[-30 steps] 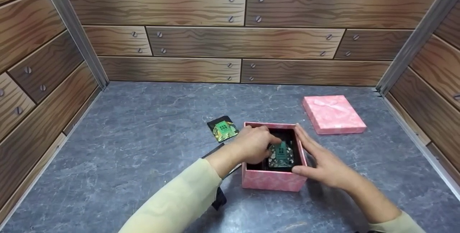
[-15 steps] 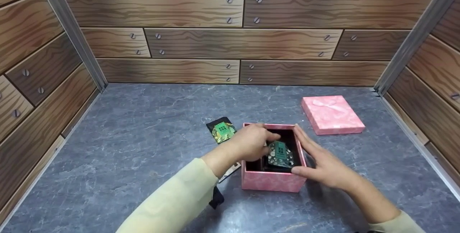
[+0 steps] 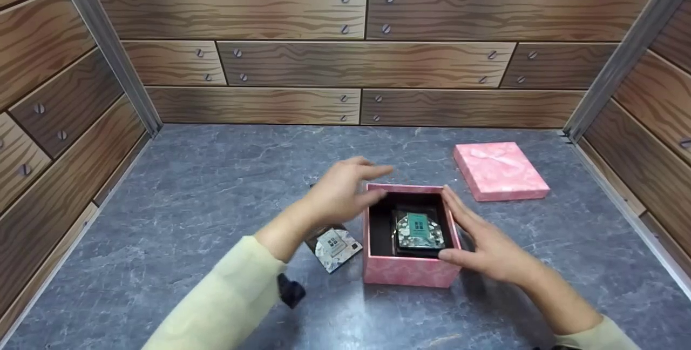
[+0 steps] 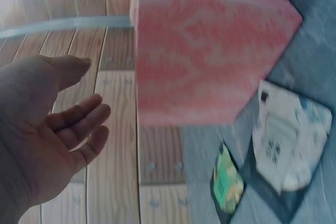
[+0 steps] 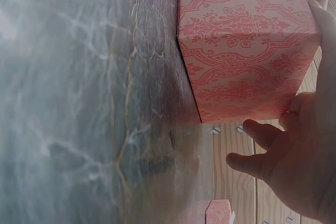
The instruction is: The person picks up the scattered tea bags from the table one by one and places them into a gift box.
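My left hand [image 3: 345, 190] hovers over the left rim of a pink patterned box [image 3: 407, 271], fingers spread and nothing held. Inside the box, toward its right, lies a dark packet with a green label and pale flower print [image 3: 419, 231]. My right hand [image 3: 488, 247] rests against the box's right side, thumb at the front corner and straight fingers reaching the back corner. Left of the box, partly under my left arm, a black and white floral packet [image 3: 334, 247] lies on the table. A green and yellow packet [image 4: 226, 184] shows beside it in the left wrist view.
A pink lid with a bow [image 3: 502, 169] lies behind and right of the box. The grey marbled table [image 3: 227, 166] is bordered by wood-patterned walls [image 3: 302, 64]. Something black [image 3: 291, 290] shows beside my left sleeve.
My left hand has come out of the box, up and to the left, without a packet. The green-labelled packet inside now lies flatter. My right hand has stayed put.
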Motion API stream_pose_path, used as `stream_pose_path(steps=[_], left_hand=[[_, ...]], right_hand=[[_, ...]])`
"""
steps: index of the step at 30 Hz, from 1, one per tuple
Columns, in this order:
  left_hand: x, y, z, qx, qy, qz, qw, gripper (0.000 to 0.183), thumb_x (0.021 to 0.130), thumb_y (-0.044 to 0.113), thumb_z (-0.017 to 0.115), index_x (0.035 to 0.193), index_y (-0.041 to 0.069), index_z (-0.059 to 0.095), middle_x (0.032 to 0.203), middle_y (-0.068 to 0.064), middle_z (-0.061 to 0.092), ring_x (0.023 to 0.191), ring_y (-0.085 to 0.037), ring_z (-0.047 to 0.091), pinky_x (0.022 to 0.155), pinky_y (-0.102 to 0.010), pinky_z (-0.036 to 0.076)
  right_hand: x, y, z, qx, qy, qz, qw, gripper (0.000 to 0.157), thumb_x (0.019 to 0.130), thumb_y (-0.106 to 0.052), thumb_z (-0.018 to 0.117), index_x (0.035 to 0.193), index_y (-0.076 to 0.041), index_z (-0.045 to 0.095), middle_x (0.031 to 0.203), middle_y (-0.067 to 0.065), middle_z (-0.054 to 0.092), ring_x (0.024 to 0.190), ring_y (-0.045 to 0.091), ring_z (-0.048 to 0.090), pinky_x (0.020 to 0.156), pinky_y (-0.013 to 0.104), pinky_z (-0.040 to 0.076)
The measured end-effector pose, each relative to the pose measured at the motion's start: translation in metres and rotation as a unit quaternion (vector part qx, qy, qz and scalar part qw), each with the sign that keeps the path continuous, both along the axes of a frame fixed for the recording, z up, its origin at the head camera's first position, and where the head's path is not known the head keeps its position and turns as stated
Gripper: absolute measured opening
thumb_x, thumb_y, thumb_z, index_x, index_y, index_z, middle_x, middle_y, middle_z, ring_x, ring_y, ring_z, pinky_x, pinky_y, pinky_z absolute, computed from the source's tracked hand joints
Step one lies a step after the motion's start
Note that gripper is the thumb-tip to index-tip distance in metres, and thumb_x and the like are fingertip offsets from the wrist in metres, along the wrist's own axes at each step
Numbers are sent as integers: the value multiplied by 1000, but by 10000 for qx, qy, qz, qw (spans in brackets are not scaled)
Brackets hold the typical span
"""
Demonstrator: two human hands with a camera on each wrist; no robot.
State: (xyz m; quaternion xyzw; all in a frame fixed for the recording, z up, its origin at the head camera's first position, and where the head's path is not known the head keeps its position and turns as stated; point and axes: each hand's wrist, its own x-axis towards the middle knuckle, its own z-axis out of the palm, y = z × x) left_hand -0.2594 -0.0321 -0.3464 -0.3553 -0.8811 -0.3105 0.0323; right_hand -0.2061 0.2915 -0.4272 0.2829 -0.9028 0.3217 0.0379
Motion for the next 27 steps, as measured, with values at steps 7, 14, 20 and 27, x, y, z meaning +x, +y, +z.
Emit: stream_pose_path(steps=[7, 14, 20, 27], left_hand=[[0, -48, -26, 889, 437, 382, 9944, 48, 100, 16, 74, 146, 4, 64, 125, -15, 70, 107, -27, 69, 95, -46, 57], [18, -86, -66, 910, -257, 1014, 9903, 56, 97, 23, 78, 148, 7, 62, 134, -14, 68, 120, -32, 66, 102, -54, 53], [27, -98, -86, 671, -747, 1088, 9890, 61, 97, 29, 80, 149, 6, 61, 143, -19, 63, 131, -40, 60, 111, -58, 46], [31, -98, -98, 766, -948, 817, 9892, 63, 94, 28, 83, 146, 0, 62, 142, -22, 64, 134, -42, 58, 115, -57, 43]], right_hand=[[1, 1, 1, 31, 9, -35, 10000, 103, 93, -39, 79, 171, -10, 18, 176, 13, 14, 152, 51, 29, 115, 73, 29], [1, 0, 1, 13, -49, -48, 10000, 103, 93, -40, 79, 171, -11, 17, 176, 12, 14, 153, 47, 28, 116, 70, 28], [1, -1, 1, 5, -55, -63, 10000, 104, 93, -39, 80, 171, -11, 18, 176, 12, 15, 154, 44, 27, 117, 69, 27], [1, 0, 1, 9, -83, -72, 9999, 103, 94, -40, 79, 171, -14, 17, 177, 11, 13, 153, 49, 27, 116, 73, 27]])
